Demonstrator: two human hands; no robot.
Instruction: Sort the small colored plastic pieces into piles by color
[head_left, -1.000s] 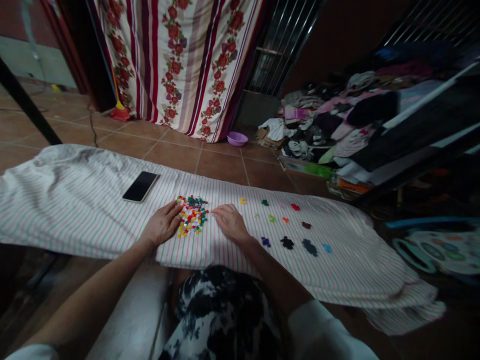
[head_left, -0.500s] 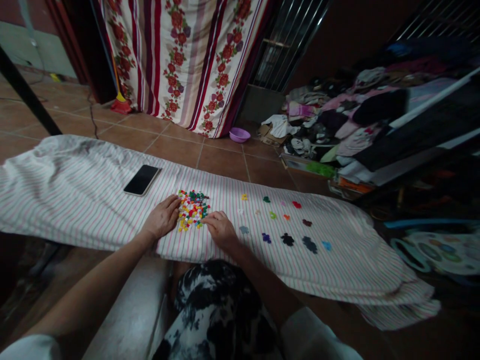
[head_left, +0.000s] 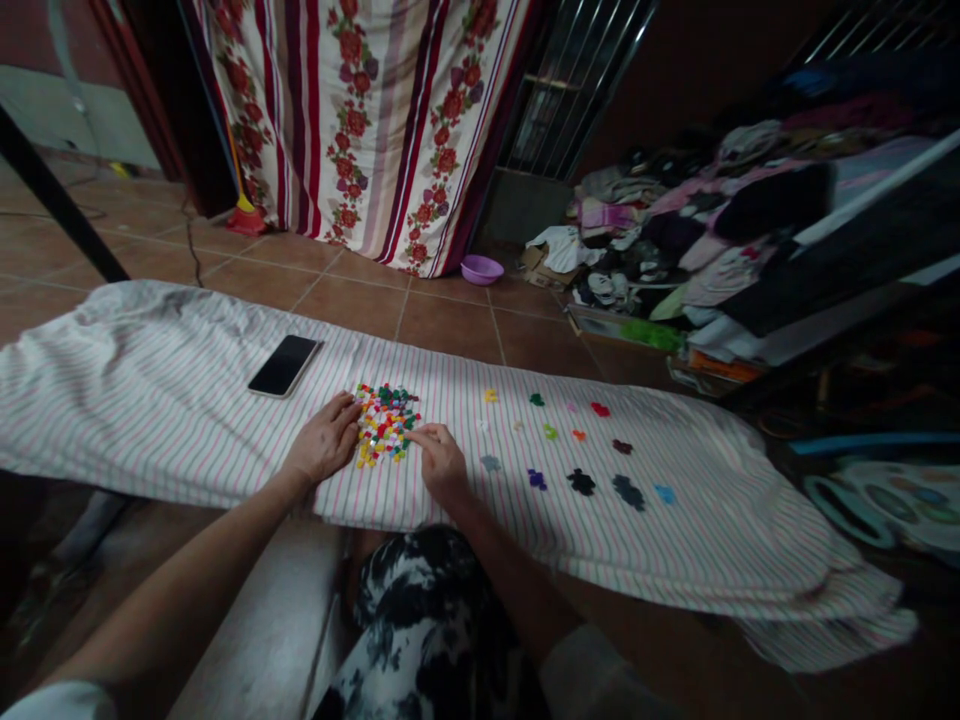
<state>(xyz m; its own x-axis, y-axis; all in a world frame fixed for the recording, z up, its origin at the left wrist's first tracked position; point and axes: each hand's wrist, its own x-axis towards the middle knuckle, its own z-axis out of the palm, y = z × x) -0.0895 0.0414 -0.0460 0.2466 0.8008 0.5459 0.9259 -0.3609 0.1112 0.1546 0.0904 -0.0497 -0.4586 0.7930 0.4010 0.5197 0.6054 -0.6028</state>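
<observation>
A loose pile of small multicoloured pieces, too small to name surely, lies on the striped cloth. My left hand rests flat at the pile's left edge, its fingers stretched out and touching the pieces. On the right edge, my right hand has its fingers drawn together, the index reaching into the pile; whatever is at the fingertips is too small to make out. To the right sit little single-colour groups, among them yellow pieces, dark green pieces, red pieces, black pieces and light blue pieces.
A phone lies on the striped cloth left of the pile. Beyond the cloth's far edge, a purple basin stands on the tiled floor. Heaped clothes fill the back right. A floral curtain hangs behind.
My right hand has shifted slightly, its index finger now straighter at the pile's edge. My left hand stays in place. The view has tilted slightly.
</observation>
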